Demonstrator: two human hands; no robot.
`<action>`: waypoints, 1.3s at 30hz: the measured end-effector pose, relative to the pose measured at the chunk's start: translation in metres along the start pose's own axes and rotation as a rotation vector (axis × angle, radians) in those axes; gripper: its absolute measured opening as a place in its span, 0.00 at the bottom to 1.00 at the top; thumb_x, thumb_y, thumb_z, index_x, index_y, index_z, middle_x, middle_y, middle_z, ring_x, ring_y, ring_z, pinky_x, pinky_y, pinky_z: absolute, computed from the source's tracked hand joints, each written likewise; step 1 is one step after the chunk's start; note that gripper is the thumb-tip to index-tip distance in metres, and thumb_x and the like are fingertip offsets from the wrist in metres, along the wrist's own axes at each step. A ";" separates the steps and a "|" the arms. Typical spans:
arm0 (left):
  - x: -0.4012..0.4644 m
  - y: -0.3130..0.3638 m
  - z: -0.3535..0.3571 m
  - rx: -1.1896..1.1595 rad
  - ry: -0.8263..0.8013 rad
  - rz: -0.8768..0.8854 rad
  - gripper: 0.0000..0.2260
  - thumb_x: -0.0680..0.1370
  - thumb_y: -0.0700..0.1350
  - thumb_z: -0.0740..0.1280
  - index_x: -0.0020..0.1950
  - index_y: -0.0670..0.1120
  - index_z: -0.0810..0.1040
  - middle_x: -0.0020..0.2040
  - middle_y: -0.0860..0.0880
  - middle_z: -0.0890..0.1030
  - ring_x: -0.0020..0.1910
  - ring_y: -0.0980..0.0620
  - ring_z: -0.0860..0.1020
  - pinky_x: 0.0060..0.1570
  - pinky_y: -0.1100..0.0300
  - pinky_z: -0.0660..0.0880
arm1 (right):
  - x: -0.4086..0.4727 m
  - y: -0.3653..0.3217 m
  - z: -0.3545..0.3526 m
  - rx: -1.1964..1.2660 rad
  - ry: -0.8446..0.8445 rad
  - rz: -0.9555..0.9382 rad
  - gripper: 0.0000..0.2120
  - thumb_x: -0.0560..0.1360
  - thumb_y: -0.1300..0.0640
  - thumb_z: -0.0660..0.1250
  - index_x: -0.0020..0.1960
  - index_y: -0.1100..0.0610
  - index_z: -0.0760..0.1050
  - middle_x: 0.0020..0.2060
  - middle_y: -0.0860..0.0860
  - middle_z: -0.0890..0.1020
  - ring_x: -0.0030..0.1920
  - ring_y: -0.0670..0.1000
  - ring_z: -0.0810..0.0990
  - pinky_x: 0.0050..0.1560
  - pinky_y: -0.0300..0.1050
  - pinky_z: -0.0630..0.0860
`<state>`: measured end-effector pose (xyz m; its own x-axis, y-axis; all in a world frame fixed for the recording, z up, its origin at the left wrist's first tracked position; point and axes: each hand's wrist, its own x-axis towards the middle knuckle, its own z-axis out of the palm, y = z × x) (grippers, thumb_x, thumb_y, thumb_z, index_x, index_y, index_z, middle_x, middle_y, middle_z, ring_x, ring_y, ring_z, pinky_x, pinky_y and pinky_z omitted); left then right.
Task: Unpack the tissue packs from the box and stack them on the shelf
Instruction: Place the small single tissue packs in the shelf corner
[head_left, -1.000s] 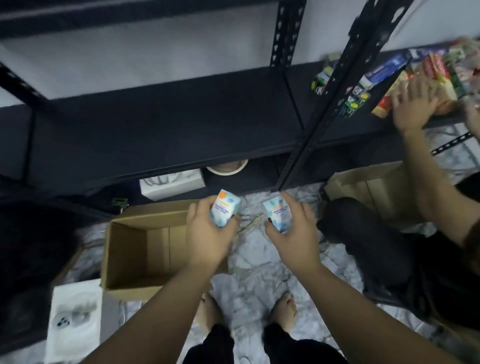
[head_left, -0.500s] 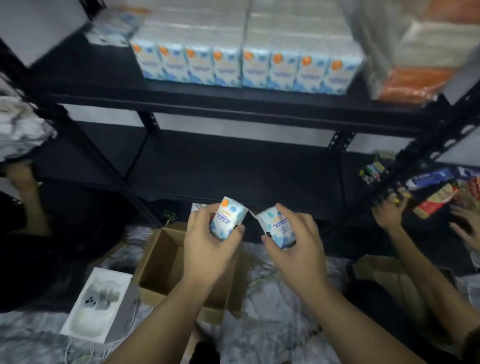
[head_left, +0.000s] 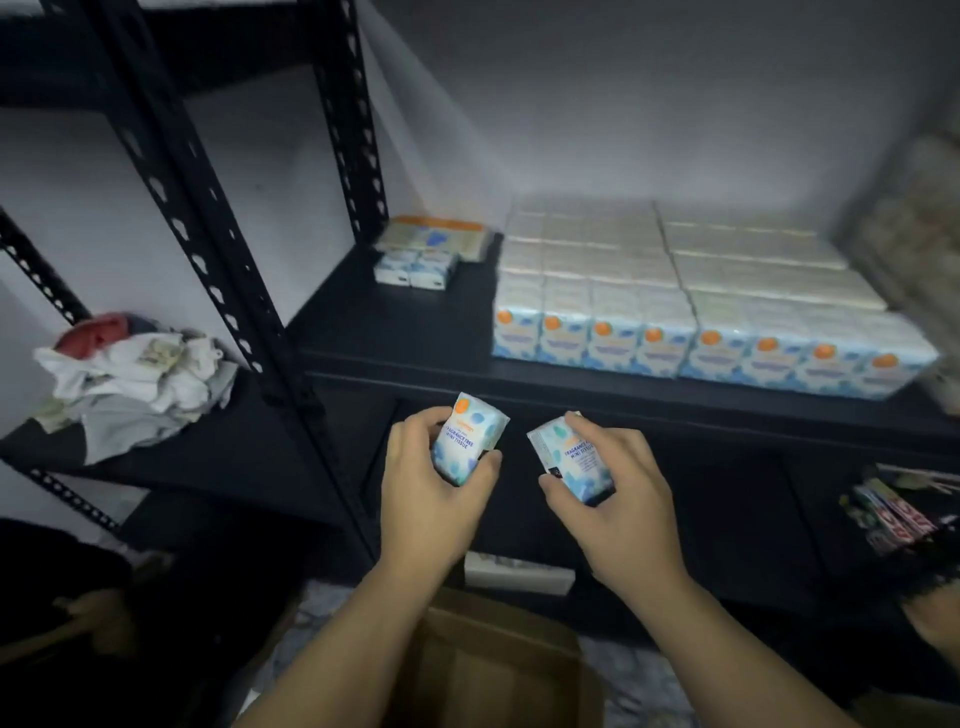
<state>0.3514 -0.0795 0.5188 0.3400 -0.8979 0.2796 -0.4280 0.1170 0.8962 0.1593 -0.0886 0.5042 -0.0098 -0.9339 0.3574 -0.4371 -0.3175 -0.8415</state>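
Here, at the left of the frame, a heap of crumpled cloths (head_left: 132, 382), white with some red, lies on a lower black shelf (head_left: 218, 462) beside the slotted black uprights (head_left: 208, 228). Right of the uprights, the main shelf board (head_left: 395, 322) has a bare dark stretch along its front left, between the upright and the stacked packs. At its back left sit two small tissue packs (head_left: 415, 267) side by side, in front of what looks like a flat wrapped bundle (head_left: 436, 236), though blur hides its detail. Across the right of the board stands a block of stacked tissue packs (head_left: 691, 296); its front row shows eight faces, each with an orange dot, close to the shelf's front edge.

Below that edge, at lower centre, the left hand (head_left: 431, 493) grips one mini tissue pack (head_left: 470, 436), fingers curled round it. Just beside it, apart, the right hand (head_left: 618, 499) grips a second mini tissue pack (head_left: 571, 465), tilted. Under the forearms, at the bottom, the open cardboard box (head_left: 498, 670) shows.
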 end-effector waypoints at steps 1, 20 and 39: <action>0.013 -0.002 -0.009 -0.001 0.005 0.010 0.20 0.72 0.47 0.78 0.60 0.56 0.76 0.55 0.59 0.75 0.54 0.64 0.77 0.46 0.74 0.72 | 0.009 -0.008 0.011 0.009 0.005 -0.011 0.31 0.72 0.56 0.80 0.72 0.44 0.76 0.57 0.38 0.74 0.60 0.44 0.78 0.53 0.41 0.80; 0.161 -0.049 -0.064 0.487 -0.045 0.113 0.26 0.74 0.61 0.74 0.70 0.55 0.77 0.58 0.53 0.74 0.61 0.48 0.71 0.64 0.46 0.71 | 0.091 -0.042 0.085 -0.074 -0.017 -0.016 0.29 0.73 0.53 0.79 0.72 0.47 0.76 0.60 0.40 0.75 0.63 0.41 0.75 0.59 0.38 0.76; 0.159 0.020 -0.058 -0.014 -0.496 0.456 0.14 0.80 0.45 0.73 0.65 0.55 0.82 0.58 0.58 0.82 0.62 0.53 0.80 0.59 0.58 0.78 | 0.109 -0.080 0.058 0.200 -0.110 0.104 0.08 0.79 0.55 0.72 0.56 0.45 0.80 0.50 0.43 0.85 0.51 0.46 0.85 0.52 0.58 0.84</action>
<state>0.4455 -0.1952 0.6013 -0.2988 -0.8454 0.4428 -0.4251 0.5333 0.7313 0.2451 -0.1747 0.5869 0.0572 -0.9722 0.2272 -0.2522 -0.2343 -0.9389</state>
